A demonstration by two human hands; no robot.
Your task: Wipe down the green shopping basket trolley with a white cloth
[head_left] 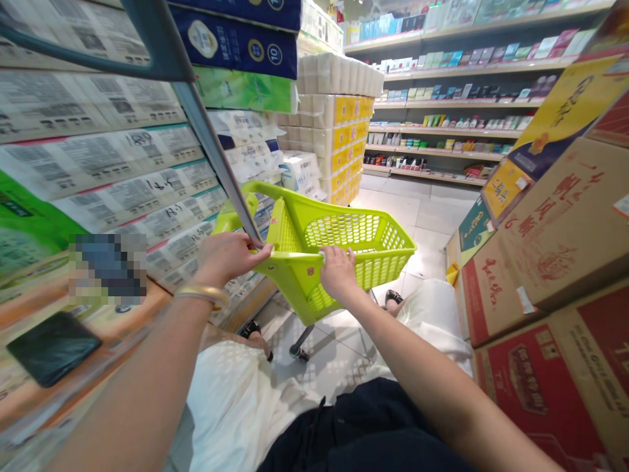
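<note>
Two bare hands hold a lime-green plastic wheeled shopping basket (339, 229), which stands at 12 o'clock on a tiled floor (339, 347). The left hand (223, 259), with a gold bangle (201, 295) at its wrist, has its grip clamped on the basket's rim, just beside a grey metal pole (216, 157). The right hand (338, 272) has its grip clamped on the near rim.

From 9 to 11 o'clock rise stacked toilet-paper packs (113, 157); a blue pack (236, 46) shows a circled "10", while the handwritten figures on the others are too blurred to read. Yellow-and-white cartons (339, 124) stand at 12 o'clock, with stocked shelves (442, 131) at 1 o'clock. Brown cartons (545, 242) at 3 o'clock carry large red Chinese characters, too skewed to read with confidence.
</note>
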